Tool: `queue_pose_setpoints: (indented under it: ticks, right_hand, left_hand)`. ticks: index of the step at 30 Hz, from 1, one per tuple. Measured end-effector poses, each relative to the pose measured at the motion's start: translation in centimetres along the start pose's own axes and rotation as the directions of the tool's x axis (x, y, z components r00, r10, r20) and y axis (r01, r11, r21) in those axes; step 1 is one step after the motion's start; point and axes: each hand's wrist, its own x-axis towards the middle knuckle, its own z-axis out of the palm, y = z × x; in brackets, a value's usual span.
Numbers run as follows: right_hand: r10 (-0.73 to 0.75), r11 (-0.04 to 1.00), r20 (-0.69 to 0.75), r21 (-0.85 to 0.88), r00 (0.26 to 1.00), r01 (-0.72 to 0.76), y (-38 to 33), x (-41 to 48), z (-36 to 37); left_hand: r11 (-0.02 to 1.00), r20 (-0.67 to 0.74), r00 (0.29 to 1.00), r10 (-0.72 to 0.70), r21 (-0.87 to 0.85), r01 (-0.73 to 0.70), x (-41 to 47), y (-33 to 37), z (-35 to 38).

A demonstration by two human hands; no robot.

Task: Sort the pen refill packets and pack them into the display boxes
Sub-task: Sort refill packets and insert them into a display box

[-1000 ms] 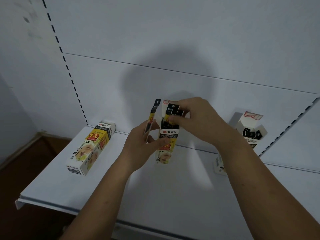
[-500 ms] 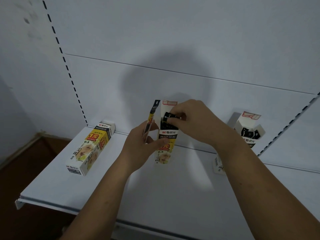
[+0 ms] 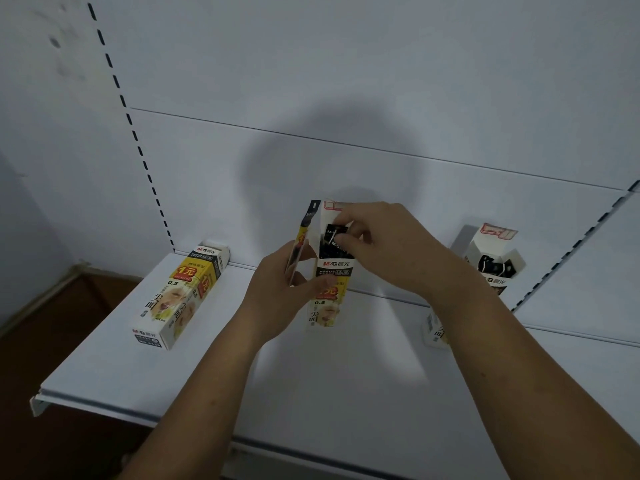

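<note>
An upright display box [image 3: 329,306], white with yellow and black print, stands open-topped above the middle of the white shelf [image 3: 311,393]. My left hand [image 3: 277,289] grips its front and also holds a thin refill packet [image 3: 300,244] upright beside it. My right hand [image 3: 384,244] pinches the black tops of refill packets [image 3: 333,233] that stick out of the box's opening. A closed display box [image 3: 181,296] lies flat at the shelf's left. A third display box [image 3: 493,258], open with black packets inside, stands at the right, partly behind my right forearm.
The shelf's back panel [image 3: 346,98] rises just behind the boxes, with slotted uprights at left and right. The shelf's front edge runs across the lower frame, and brown floor [image 3: 52,341] shows beyond its left end.
My right hand has pushed the black packets lower into the middle box and stays pinched on their tops. My left hand and its thin packet have hardly moved.
</note>
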Motion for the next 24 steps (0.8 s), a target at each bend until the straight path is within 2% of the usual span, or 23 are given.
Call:
queue_pose_setpoints:
  ticks: [4,8,9,12,16,20,24]
  right_hand:
    - [0.012,1.0,0.034,0.01,0.999,-0.013,-0.2,0.1,-0.1]
    - [0.01,0.991,0.124,-0.136,0.992,0.007,-0.4,0.3,1.0]
    - [0.015,0.993,0.126,-0.115,0.992,0.0,-0.3,0.3,1.1]
    - [0.028,0.996,0.058,0.079,0.998,-0.032,-0.1,0.2,0.5]
    - [-0.019,0.997,-0.1,0.074,0.995,0.026,0.4,0.4,-0.2]
    - [-0.039,0.999,-0.036,0.007,0.999,0.04,0.0,0.9,-0.2]
    - [-0.046,0.998,-0.01,0.043,0.999,0.046,0.0,1.0,0.0]
  left_hand:
    - [1.0,0.008,1.0,0.007,0.008,-0.007,-0.2,0.1,0.1]
    - [1.0,0.014,1.0,0.007,0.013,-0.008,0.0,0.2,0.0]
    - [1.0,0.017,1.0,0.011,0.016,-0.011,0.0,0.2,0.0]
    - [1.0,0.022,1.0,0.017,0.008,-0.017,-0.1,0.5,-0.1]
    - [1.0,0.013,1.0,0.018,0.025,-0.018,-0.2,0.6,-0.1]
    - [0.999,0.013,1.0,0.015,0.029,-0.015,0.0,0.6,-0.1]
    - [0.999,0.023,0.999,0.022,0.025,-0.022,0.0,0.1,-0.3]
